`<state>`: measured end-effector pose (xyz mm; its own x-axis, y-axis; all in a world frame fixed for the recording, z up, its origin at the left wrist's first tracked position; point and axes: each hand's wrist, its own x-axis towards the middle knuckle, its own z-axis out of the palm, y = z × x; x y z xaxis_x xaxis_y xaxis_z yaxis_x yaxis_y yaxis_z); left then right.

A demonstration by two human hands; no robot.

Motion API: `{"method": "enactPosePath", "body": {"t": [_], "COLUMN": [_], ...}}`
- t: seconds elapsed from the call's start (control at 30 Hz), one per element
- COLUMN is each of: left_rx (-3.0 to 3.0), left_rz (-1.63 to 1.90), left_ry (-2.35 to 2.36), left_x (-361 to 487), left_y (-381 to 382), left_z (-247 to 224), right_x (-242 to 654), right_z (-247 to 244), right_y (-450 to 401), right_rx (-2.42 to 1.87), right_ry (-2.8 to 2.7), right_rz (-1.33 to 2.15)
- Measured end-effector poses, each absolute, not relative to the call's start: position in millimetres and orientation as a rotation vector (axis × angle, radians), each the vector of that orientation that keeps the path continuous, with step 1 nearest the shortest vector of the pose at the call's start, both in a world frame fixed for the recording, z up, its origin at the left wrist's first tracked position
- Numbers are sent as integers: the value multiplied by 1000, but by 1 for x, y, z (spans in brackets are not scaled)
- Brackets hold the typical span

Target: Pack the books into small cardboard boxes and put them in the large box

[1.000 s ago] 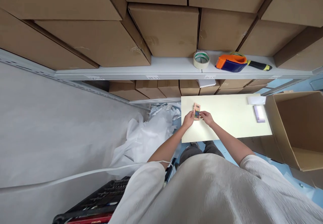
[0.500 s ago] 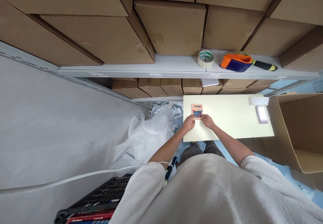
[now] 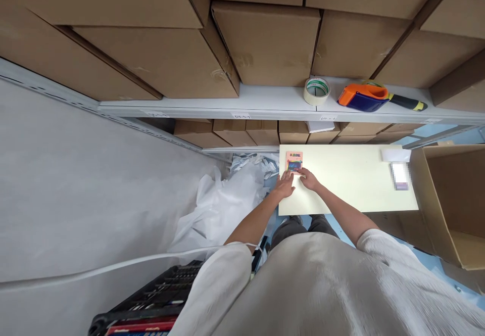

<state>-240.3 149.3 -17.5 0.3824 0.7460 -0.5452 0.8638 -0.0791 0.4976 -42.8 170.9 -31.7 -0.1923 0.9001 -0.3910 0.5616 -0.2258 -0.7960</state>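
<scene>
A small pink booklet or flat pack (image 3: 294, 162) with a dark printed picture lies near the left end of a pale yellow tabletop (image 3: 348, 179). My left hand (image 3: 285, 186) rests at its lower edge, fingers stretched out and a little spread on the tabletop. At the lower right corner of the booklet is my right hand (image 3: 309, 180), its fingers drawn together on that corner. Whether the thumb reaches under the booklet is too small to see.
Cardboard boxes (image 3: 265, 43) fill the shelf ahead. A tape roll (image 3: 317, 91) and an orange-and-blue tape dispenser (image 3: 364, 97) lie on its edge. An open carton (image 3: 435, 199) stands right. White plastic sheeting (image 3: 220, 204) and a black crate (image 3: 151, 295) are left.
The booklet has slid slightly away from me and to the left on the tabletop. My left hand has loosened from its lower left corner and flattened. The camera view has shifted a little.
</scene>
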Motion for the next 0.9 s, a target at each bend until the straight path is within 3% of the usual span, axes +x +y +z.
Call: {"method": "enactPosePath", "body": {"t": [0.57,0.9], "left_rx": [1817,1956], "left_rz": [-306,97], "left_ry": [1515,1421], "left_x": [-245,-225], "left_y": [191,161], "left_z": [-11,35], "right_x": [-15,81], "right_z": [-23,67], "right_y": [177,169], "right_rx": [-1839,-1791], "right_ry": [-1628,-1474], "right_rz": [1264,891]}}
